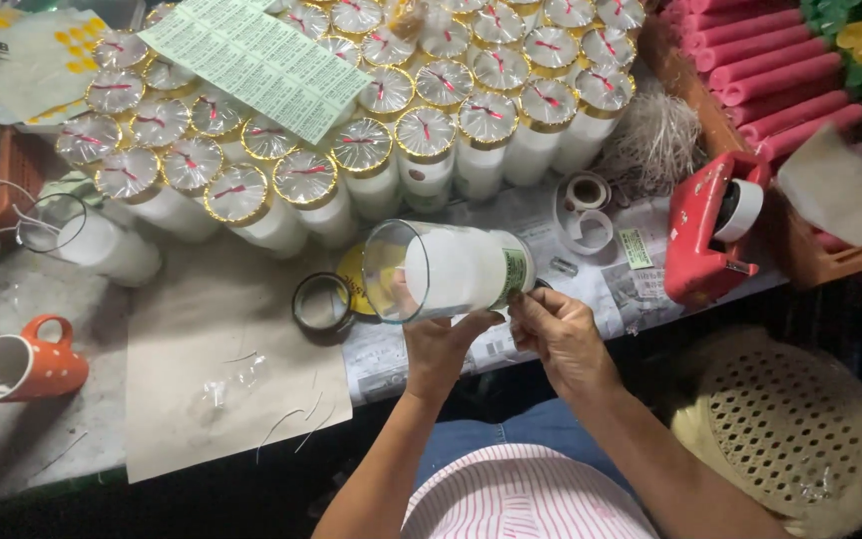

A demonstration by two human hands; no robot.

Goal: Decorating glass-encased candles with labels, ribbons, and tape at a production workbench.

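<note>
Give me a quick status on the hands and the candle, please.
Left hand and right hand both hold glass candle, tipped sideways. Right fingers at its green label. Tape roll just left.

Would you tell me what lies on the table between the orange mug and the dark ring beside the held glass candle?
In the head view, a brown paper sheet lies between the orange mug and the dark ring, bearing crumpled clear film and a few thin wicks.

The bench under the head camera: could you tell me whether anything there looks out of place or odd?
One candle jar at the left stands open and unsealed, apart from the sealed jars; loose wicks lie scattered on the brown paper. Nothing looks spilled or broken.
</note>
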